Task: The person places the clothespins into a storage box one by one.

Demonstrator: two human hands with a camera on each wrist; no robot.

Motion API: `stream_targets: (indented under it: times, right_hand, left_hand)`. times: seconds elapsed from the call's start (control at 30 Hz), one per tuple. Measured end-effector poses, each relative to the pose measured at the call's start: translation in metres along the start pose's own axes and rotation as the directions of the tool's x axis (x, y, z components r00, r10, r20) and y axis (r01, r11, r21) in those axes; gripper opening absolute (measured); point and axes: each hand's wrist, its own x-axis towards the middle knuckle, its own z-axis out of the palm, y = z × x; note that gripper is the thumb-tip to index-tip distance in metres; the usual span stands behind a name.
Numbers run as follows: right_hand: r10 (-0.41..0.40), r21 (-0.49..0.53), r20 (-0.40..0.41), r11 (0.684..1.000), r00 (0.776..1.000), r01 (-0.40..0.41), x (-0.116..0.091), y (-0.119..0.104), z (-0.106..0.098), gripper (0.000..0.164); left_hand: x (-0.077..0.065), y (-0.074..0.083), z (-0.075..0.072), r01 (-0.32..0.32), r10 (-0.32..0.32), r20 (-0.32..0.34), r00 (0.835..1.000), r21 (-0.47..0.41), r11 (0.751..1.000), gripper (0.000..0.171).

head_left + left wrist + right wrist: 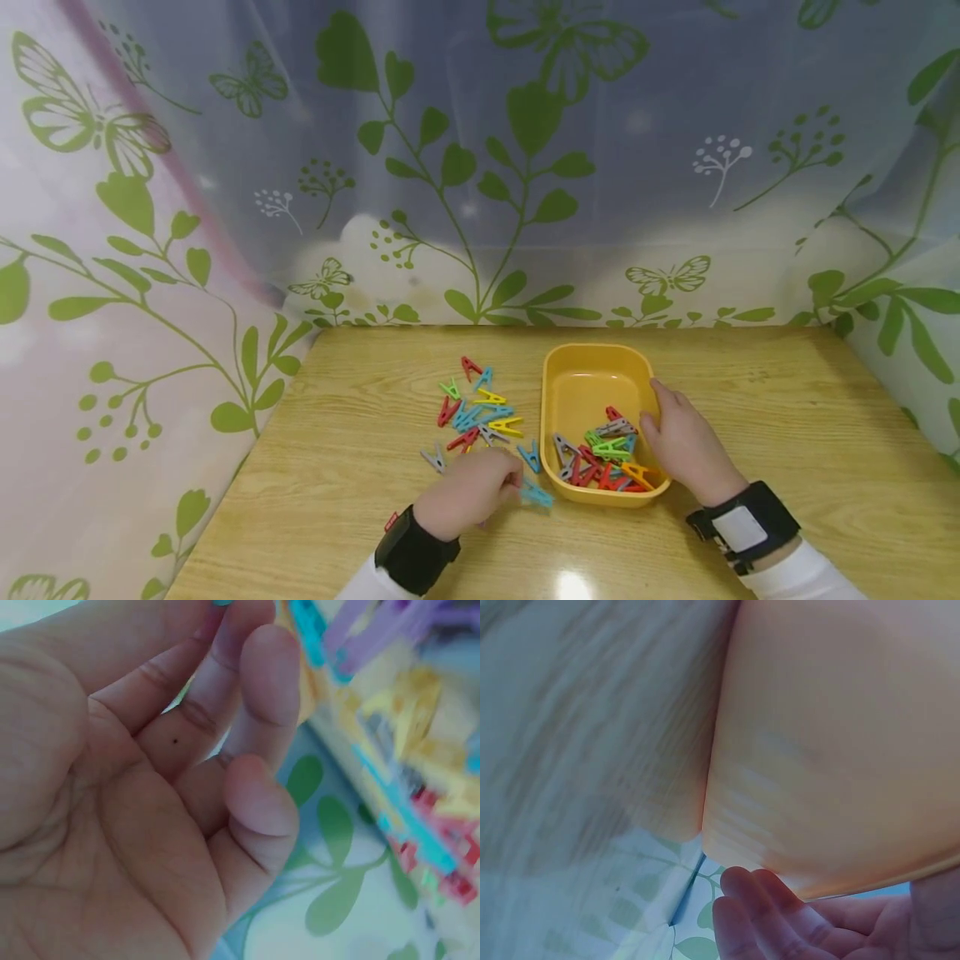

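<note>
1. Right of the box [592,396], past the right hand [692,446], bare table [810,417] gives wide passage.
2. The right hand grips the box's right rim and bars that edge.
3. The box's far half is open from above; heaped clothespins [611,450] fill much of its near half.
4. Left of the box, scattered clothespins [495,413] crowd the table, and a lone blue clothespin [531,457] narrows the gap.
5. The left hand [472,489], pinching a light-blue clothespin [537,495], blocks the box's near-left corner.
6. Behind the box, a thin strip of table ends at the curtain [480,167].
</note>
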Motion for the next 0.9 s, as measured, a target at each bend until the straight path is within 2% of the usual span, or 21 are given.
stream_targets:
  times: [0.1, 0.17, 0.27, 0.37, 0.43, 0.53, 0.73, 0.9]
  right_hand:
    - [0.002, -0.002, 0.006, 1.0, 1.0, -0.002, 0.0, -0.001, 0.0, 0.062]
    - [0.002, -0.004, 0.006, 1.0, 1.0, -0.002, 0.0, -0.002, 0.0, 0.062]
    - [0.001, -0.008, 0.003, 1.0, 1.0, -0.001, -0.001, -0.002, 0.0, 0.062]
    - [0.002, -0.013, 0.0, 1.0, 1.0, -0.002, -0.001, -0.002, 0.0, 0.062]
    - [-0.001, -0.017, -0.001, 1.0, 1.0, 0.001, -0.001, -0.001, -0.001, 0.062]
    - [-0.001, -0.02, -0.002, 1.0, 1.0, 0.001, -0.001, -0.001, 0.0, 0.063]
    - [0.0, -0.022, -0.005, 1.0, 1.0, 0.0, -0.001, 0.0, 0.0, 0.063]
    - [-0.009, -0.018, -0.009, 1.0, 1.0, 0.009, 0.0, 0.001, 0.0, 0.063]
  left_hand:
    - [-0.004, -0.003, -0.013, 0.004, -0.002, -0.066, 0.998, 0.031, 1.0, 0.016]
    - [-0.004, -0.005, -0.021, 0.019, -0.008, -0.124, 0.992, 0.082, 0.996, 0.024]
    - [-0.001, -0.004, -0.032, 0.028, -0.003, -0.199, 0.98, 0.123, 0.992, 0.024]
    - [0.005, 0.0, -0.037, 0.017, 0.024, -0.261, 0.965, 0.157, 0.988, 0.017]
    - [0.011, 0.005, -0.037, -0.011, 0.06, -0.287, 0.956, 0.17, 0.985, 0.01]
    - [0.021, 0.014, -0.032, -0.036, 0.092, -0.288, 0.953, 0.196, 0.98, 0.006]
    - [0.04, 0.03, -0.015, -0.112, 0.191, -0.273, 0.943, 0.28, 0.953, 0.005]
    - [0.049, 0.036, -0.006, -0.142, 0.192, -0.199, 0.961, 0.242, 0.96, 0.007]
